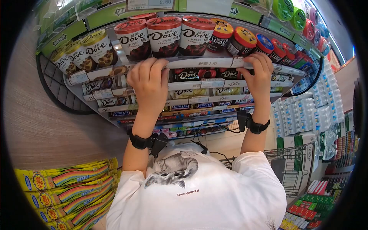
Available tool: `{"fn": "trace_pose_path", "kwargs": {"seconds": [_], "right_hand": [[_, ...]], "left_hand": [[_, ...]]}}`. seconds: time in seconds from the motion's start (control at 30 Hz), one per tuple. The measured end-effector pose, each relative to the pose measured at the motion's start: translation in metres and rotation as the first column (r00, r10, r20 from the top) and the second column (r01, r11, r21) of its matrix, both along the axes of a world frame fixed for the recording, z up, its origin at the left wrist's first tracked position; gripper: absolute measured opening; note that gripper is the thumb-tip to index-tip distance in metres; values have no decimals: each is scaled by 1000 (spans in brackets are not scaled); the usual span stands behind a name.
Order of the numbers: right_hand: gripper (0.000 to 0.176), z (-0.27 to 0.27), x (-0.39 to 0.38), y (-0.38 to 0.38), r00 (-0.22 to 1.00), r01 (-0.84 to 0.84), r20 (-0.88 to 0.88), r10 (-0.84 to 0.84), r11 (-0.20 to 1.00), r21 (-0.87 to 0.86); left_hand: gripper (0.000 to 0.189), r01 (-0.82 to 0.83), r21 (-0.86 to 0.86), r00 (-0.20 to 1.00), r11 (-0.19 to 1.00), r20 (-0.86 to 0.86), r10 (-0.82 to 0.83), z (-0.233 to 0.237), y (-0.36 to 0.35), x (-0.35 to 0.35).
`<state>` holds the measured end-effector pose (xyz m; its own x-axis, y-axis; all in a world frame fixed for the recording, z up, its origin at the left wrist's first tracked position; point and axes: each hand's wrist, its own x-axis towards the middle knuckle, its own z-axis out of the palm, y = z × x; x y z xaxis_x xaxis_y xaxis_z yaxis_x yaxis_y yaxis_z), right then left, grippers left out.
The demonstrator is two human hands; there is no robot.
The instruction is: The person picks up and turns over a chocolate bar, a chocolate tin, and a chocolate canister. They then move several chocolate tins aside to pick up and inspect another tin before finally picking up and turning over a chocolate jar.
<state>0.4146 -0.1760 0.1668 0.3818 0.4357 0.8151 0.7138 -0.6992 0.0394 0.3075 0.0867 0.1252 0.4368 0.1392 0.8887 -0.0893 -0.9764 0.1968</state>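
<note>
My left hand [149, 76] has its fingers curled over the top of the clear label strip [191, 63] along the upper shelf's front edge. Further right, my right hand [258, 71] grips the same strip, fingers over its top and thumb below, beside a small price label. Behind the strip stand red-lidded Dove tubs [164, 36], upright and side by side. To their right are M&M's tubs [242, 40] with yellow, blue and red lids. Yellow-lidded Dove tubs [100, 48] fill the left end.
Lower tiers hold Dove bars [188, 74] and Snickers bars [180, 107]. Black wire baskets [50, 84] flank the rack. Yellow candy packs [69, 180] are stacked at lower left. Wrapped water bottles [306, 109] and a wire cart [293, 165] stand on the right. Black cables [214, 124] hang near my wrists.
</note>
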Motion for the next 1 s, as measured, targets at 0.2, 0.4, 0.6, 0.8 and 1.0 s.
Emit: {"fn": "trace_pose_path", "kwargs": {"seconds": [0.2, 0.4, 0.6, 0.8, 1.0], "right_hand": [[39, 16, 0, -3, 991, -73, -114, 67, 996, -54], [23, 32, 6, -3, 959, -167, -226, 174, 985, 48], [7, 32, 6, 3, 974, -117, -200, 104, 992, -51], [9, 31, 4, 4, 990, -67, -126, 62, 997, -37], [8, 32, 10, 1, 998, 13, -66, -14, 1000, -16]], "left_hand": [[32, 7, 0, 1000, 1000, 11, -7, -3, 0, 0], [31, 11, -1, 999, 1000, 37, -11, -2, -1, 0], [33, 17, -4, 999, 1000, 29, -16, 0, -1, 1], [33, 18, -4, 999, 1000, 27, -18, 0, -1, 0], [32, 25, -3, 999, 1000, 24, -25, -1, 1, 1]]}}
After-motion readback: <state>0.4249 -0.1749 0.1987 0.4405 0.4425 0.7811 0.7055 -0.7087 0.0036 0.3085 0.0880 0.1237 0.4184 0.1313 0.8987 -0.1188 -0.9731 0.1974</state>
